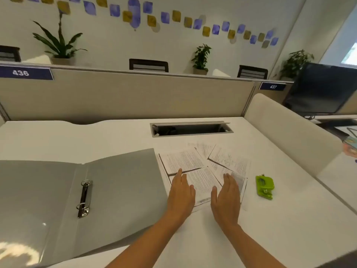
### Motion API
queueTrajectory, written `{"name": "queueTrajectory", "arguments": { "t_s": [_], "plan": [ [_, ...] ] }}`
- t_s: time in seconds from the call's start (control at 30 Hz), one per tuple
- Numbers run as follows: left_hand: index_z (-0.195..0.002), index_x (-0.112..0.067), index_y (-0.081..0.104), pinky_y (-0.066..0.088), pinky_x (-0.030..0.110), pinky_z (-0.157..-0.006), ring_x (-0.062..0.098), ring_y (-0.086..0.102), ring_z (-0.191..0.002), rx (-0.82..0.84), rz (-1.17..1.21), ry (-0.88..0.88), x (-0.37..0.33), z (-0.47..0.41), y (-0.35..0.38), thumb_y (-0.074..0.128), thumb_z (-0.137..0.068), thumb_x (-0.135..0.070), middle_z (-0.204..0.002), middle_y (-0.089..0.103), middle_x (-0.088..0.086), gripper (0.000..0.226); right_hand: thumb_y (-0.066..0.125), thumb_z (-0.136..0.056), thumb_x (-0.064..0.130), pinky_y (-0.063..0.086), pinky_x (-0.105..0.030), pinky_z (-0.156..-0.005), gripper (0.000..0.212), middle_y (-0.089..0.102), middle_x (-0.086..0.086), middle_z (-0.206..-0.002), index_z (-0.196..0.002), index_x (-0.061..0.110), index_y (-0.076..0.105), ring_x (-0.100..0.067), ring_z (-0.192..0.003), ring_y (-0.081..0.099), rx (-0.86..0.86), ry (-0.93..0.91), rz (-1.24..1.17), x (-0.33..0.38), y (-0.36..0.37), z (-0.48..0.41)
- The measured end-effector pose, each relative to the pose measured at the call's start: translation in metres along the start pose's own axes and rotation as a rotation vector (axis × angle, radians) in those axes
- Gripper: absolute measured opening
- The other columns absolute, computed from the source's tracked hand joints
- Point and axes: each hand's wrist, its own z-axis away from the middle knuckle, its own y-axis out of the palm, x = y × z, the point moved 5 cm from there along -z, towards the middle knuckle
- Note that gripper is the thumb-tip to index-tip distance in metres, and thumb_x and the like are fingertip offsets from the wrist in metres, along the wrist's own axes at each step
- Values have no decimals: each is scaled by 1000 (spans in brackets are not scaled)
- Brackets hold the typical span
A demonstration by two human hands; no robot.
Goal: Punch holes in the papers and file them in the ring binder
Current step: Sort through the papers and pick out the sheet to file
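Several loose printed papers (195,161) lie fanned and overlapping on the white tabletop (289,219), between the open ring binder (116,190) and the green hole punch (264,187). Sheets are skewed at differing angles, edges not aligned; exact count cannot be determined. Judgement: the sheets are light, thin and limp, liable to slide over one another and over the smooth surface, and to crease if pinched mid-sheet. They are best gathered by pressing inward from both side edges, then squared against the surface and held by one long margin for punching. Left hand (180,192) lies flat, fingers extended and together, palm down on the near left part of the spread; it grips nothing. Right hand (226,196) is likewise flat and open over the near right sheets, holding nothing; whether it presses fully on the paper cannot be told. Binder lies open and flat just left of the papers, its cover edge touching or overlapping the nearest sheet; rings (85,196) appear closed. Punch sits apart to the right, untouched. No sheet shows holes at this resolution.
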Motion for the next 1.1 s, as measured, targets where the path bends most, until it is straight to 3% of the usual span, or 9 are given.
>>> {"name": "queueTrajectory", "arguments": {
  "t_s": [0.13,0.27,0.43,0.57,0.67,0.8,0.9,1.0,1.1],
  "plan": [
    [-144,-8,33,26,33,-116,24,20,-145,-17,22,-128,2,-6,4,40,-100,-27,-158,18,9,48,62,-85,20,44,-43,-100,55,51,-18,-134,-134,1,45,-32,-125,47,23,98,-64,-10,-2,-13],
    [-146,-6,24,15,38,-120,29,10,-146,52,-79,-242,7,-17,15,45,-98,-27,-159,9,15,57,67,-80,20,45,-44,-98,59,51,-19,-130,-132,1,46,-33,-119,48,138,124,-40,-20,7,-30],
    [-144,-11,20,21,41,-112,34,23,-136,122,-332,-418,10,-20,26,59,-87,-38,-155,8,20,73,65,-83,35,44,-42,-97,65,51,-17,-130,-135,3,43,-31,-117,48,288,145,-7,-32,17,-46],
    [-140,-12,21,32,35,-104,30,34,-125,95,-369,-568,12,-22,32,66,-82,-41,-144,25,18,80,57,-83,58,42,-37,-96,73,50,-11,-128,-131,5,41,-27,-115,49,421,176,102,-39,23,-53],
    [-140,-12,18,38,30,-95,27,40,-113,56,-359,-613,12,-26,35,72,-77,-40,-132,33,16,87,54,-81,64,43,-36,-93,73,51,-9,-125,-125,7,42,-25,-111,50,509,163,200,-41,28,-57],
    [-143,-12,14,46,30,-89,30,41,-110,22,-184,-688,14,-32,37,79,-73,-25,-126,30,17,96,59,-85,53,43,-38,-93,69,54,-11,-126,-129,4,38,-29,-116,49,641,237,118,-40,35,-62],
    [-145,-13,11,47,30,-86,30,41,-110,17,-139,-709,17,-32,37,82,-70,-22,-125,29,17,104,61,-89,39,48,-36,-86,51,60,-9,-117,-123,6,44,-28,-109,54,693,289,9,-40,38,-64],
    [-145,-14,11,45,30,-88,28,38,-114,37,-130,-701,22,-35,37,83,-67,-25,-128,28,15,106,56,-93,21,46,-24,-55,16,64,-6,-100,-105,10,55,-19,-82,59,626,272,-170,-46,38,-69],
    [-143,-11,16,42,33,-98,28,35,-121,41,-121,-674,24,-36,37,81,-69,-33,-133,27,13,101,58,-91,7,48,-24,-53,9,66,-9,-90,-91,11,65,-20,-75,61,488,327,-392,-59,30,-74]
  ]
}}
